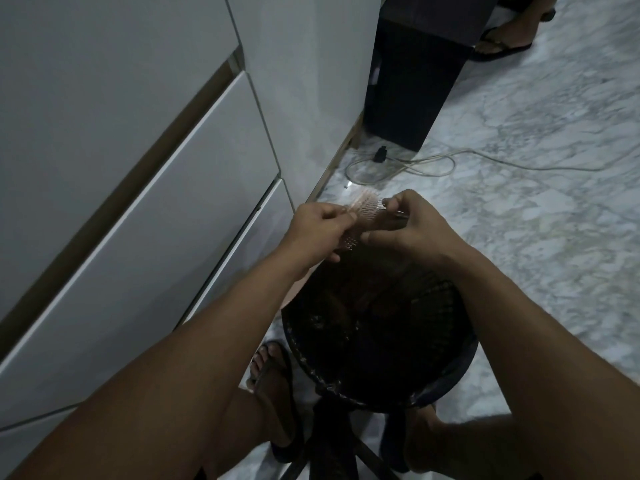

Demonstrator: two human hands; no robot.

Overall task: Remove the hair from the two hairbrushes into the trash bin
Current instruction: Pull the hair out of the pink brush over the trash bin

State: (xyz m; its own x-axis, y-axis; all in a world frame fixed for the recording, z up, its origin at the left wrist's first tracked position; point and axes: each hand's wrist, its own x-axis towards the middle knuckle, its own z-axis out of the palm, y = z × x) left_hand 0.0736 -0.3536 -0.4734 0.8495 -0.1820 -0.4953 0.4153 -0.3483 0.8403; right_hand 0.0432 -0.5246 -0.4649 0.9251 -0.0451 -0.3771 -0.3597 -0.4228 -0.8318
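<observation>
A pale pink hairbrush (365,209) with light bristles is held between both my hands above a dark mesh trash bin (446,382). My left hand (318,233) grips the brush's lower part. My right hand (412,225) pinches at the bristles near the brush head's far side, thumb and forefinger together; dark strands appear to hang under it, though the dim light makes them hard to tell. The bin stands on the floor between my feet and its inside is dark. A second hairbrush is not in view.
White drawer fronts (145,188) run along the left. A dark cabinet (415,81) stands ahead, with a pale cable (450,161) looped across the marble floor (554,220). Another person's sandalled foot (502,39) is at the top right. My own feet in sandals (273,389) flank the bin.
</observation>
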